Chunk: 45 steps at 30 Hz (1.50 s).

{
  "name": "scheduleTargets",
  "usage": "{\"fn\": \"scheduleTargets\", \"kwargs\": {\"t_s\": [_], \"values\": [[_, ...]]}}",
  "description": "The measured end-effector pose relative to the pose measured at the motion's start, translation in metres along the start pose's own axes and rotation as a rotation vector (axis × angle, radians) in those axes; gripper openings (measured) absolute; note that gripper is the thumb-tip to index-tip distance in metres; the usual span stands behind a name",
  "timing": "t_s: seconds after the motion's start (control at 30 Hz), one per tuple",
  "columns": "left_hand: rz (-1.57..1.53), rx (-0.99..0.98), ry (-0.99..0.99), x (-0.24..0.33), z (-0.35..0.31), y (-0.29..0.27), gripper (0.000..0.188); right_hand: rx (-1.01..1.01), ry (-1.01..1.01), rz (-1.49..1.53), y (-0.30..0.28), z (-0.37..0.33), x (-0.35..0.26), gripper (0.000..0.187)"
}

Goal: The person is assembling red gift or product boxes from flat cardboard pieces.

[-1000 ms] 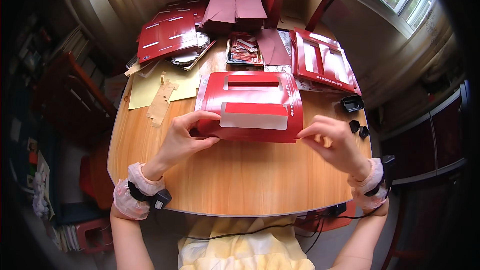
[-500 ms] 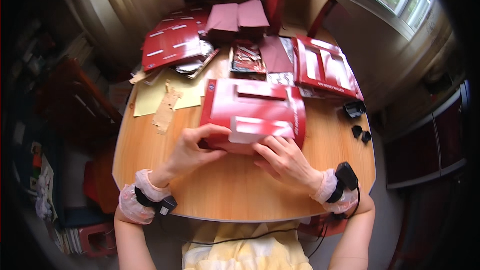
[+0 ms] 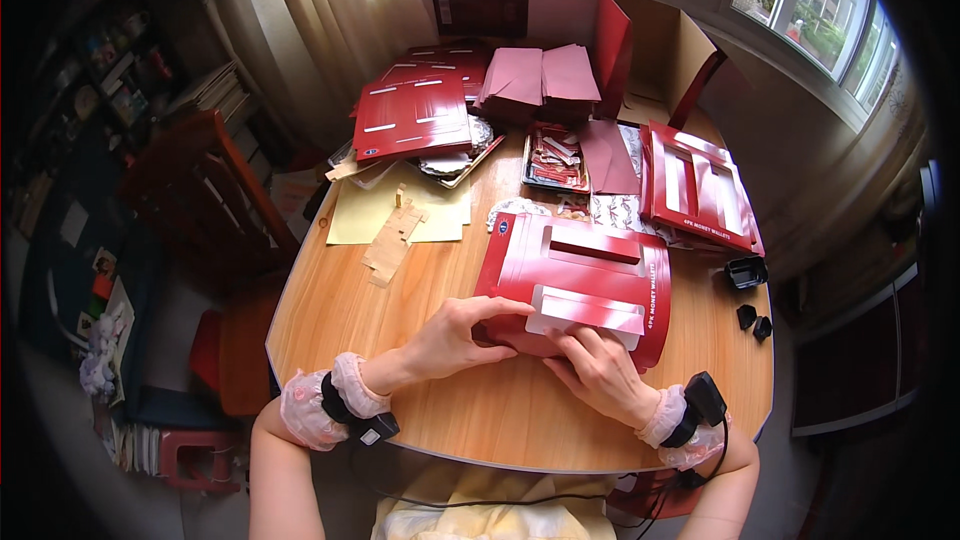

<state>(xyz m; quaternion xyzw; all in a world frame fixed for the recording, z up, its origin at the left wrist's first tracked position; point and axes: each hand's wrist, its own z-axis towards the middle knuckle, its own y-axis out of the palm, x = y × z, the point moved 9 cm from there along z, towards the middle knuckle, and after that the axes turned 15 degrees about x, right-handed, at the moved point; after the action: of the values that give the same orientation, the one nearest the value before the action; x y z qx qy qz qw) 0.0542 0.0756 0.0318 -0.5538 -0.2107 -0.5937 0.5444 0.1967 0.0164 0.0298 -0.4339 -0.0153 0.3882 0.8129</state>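
Note:
A glossy red printed cardboard sheet (image 3: 512,275) lies bowed on the table in front of me, with two raised slots cut across it. At its near left edge my left hand (image 3: 452,342) pinches the card, index finger on top near the flap and thumb under the edge. The near slot has a white-edged flap (image 3: 588,310) standing up. Curled over the front of that flap, the fingers of my right hand (image 3: 603,372) grip the card; their tips are partly hidden behind it.
Similar red sheets (image 3: 415,115) are stacked far left, more (image 3: 700,185) at the right. Pink envelopes (image 3: 540,80), a tray of small red pieces (image 3: 556,158), yellow paper (image 3: 350,212), a brown cardboard strip (image 3: 392,245) and small black parts (image 3: 745,273) lie around. An open box (image 3: 655,70) stands behind.
The whole view has shifted, so the table and everything on it appear farther right and lower. Both hands stay on the same red sheet, with little change in grip.

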Motion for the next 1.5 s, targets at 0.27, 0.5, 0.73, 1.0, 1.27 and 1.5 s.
{"fn": "scheduleTargets", "kwargs": {"t_s": [0.27, 0.5, 0.73, 1.0, 1.27, 1.5], "values": [[0.114, 0.08, 0.118, -0.002, -0.004, -0.004, 0.054, 0.061, -0.128, -0.122, -0.007, 0.012, -0.012, 0.035], [0.079, 0.09, 0.068, -0.007, -0.004, -0.004, 0.049, 0.067, -0.116, -0.092, -0.004, 0.01, -0.01, 0.032], [0.062, 0.112, 0.102, -0.011, -0.002, -0.001, 0.047, 0.055, -0.037, 0.036, 0.001, 0.008, -0.002, 0.033], [0.145, 0.08, 0.102, -0.013, -0.004, -0.001, 0.038, -0.002, 0.041, 0.071, 0.009, 0.003, 0.004, 0.027], [0.14, 0.118, 0.262, -0.002, -0.007, 0.001, 0.034, -0.052, 0.012, -0.004, 0.015, -0.002, 0.003, 0.029], [0.17, 0.122, 0.279, 0.0, -0.01, 0.001, 0.036, 0.051, -0.088, 0.001, 0.002, 0.009, -0.008, 0.03]]}}
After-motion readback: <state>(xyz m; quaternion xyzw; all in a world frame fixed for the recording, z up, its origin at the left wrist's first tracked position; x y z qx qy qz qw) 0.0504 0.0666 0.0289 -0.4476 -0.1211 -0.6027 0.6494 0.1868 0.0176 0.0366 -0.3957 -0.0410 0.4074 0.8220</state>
